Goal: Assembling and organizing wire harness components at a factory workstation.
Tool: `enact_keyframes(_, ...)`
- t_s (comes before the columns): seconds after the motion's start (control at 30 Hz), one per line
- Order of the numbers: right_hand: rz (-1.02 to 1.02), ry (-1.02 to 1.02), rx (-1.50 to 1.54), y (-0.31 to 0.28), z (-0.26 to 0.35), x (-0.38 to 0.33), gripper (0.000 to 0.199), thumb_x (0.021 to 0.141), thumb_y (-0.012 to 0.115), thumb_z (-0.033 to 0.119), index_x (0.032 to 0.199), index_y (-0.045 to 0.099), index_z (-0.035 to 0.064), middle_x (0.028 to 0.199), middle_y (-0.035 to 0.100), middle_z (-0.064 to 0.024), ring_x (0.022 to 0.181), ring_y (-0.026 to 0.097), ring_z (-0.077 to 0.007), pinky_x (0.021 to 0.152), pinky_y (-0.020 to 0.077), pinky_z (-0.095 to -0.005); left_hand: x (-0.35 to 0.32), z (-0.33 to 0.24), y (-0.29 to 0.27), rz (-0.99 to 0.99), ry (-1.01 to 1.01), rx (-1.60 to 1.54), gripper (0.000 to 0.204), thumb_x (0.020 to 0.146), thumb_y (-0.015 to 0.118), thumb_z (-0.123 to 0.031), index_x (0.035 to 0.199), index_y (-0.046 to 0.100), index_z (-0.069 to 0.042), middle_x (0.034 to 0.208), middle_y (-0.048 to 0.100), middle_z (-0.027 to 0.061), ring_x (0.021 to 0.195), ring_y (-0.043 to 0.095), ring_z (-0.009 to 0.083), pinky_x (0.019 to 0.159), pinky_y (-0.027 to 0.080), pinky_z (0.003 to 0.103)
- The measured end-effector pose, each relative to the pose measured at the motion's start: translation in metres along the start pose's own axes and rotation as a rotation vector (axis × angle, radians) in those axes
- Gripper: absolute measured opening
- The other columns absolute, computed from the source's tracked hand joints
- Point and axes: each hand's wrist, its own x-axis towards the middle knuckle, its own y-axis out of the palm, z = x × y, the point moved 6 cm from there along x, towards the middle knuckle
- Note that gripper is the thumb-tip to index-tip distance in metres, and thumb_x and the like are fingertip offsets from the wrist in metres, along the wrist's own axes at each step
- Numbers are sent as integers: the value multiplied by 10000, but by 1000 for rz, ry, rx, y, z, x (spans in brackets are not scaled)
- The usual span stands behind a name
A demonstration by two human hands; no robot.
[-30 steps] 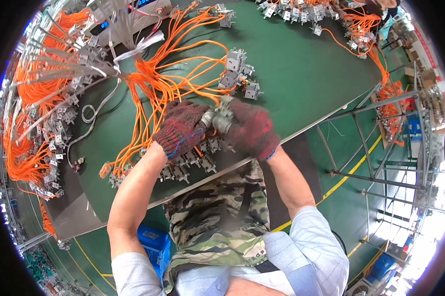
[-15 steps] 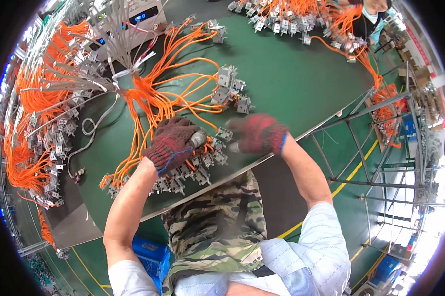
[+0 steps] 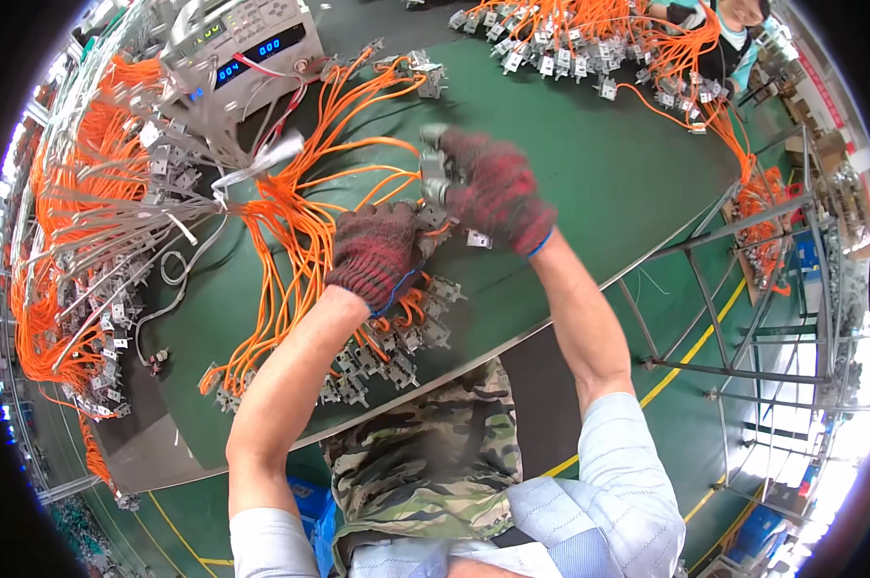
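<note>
A bundle of orange wires [image 3: 279,204] fans out over the green table, with small grey metal-bodied connectors on the ends. My left hand [image 3: 377,252], in a dark red knitted glove, is closed over wire ends, its fingertips at a grey connector [image 3: 433,218]. My right hand [image 3: 500,193], in a matching glove, has its fingers and thumb around a cluster of grey connectors [image 3: 435,171] just beyond the left; motion blurs the fingertips. Several more connectors [image 3: 392,358] lie along the near table edge beside my left wrist.
A power supply with blue digits [image 3: 252,60] stands at the back left. Heaps of orange-wired connectors lie at the left [image 3: 64,279] and far right [image 3: 570,43]. A metal frame rack [image 3: 724,318] stands right of the table [image 3: 608,154]. Another person's gloved hand [image 3: 681,13] shows far right.
Both hands have moved away from the near edge; my left also went right. My right hand, earlier apart from the wires, is now at the connector cluster. The grey cable ends have shifted.
</note>
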Motion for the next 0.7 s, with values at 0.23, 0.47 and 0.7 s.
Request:
enact_keyframes(0.23,298,193,-64,33,-106,67,396,952,727,299,1320,710,152,1030,777,-151,941,746,-357,828,591,-462,-4,-7,-7,108,-13,-42,598,878,798,-455,1352,626,-134,1241,728,169,1233,650,354,1006,473,550)
enact_keyframes(0.47,7,154,41,-17,-73,19,788,883,818,519,1520,578,122,1403,684,-200,1329,633,-381,1155,480,-449,-11,1,-3,28,33,-60,575,869,810,-433,1327,640,-129,1209,732,145,1205,656,355,999,472,556)
enact_keyframes(0.7,284,30,-194,28,-28,-14,920,717,862,632,1460,643,135,1594,511,-215,1517,398,-445,1233,359,-549,-5,2,-3,-22,-12,-170,628,860,826,-421,1367,626,-110,1196,750,145,1181,682,364,1001,479,541)
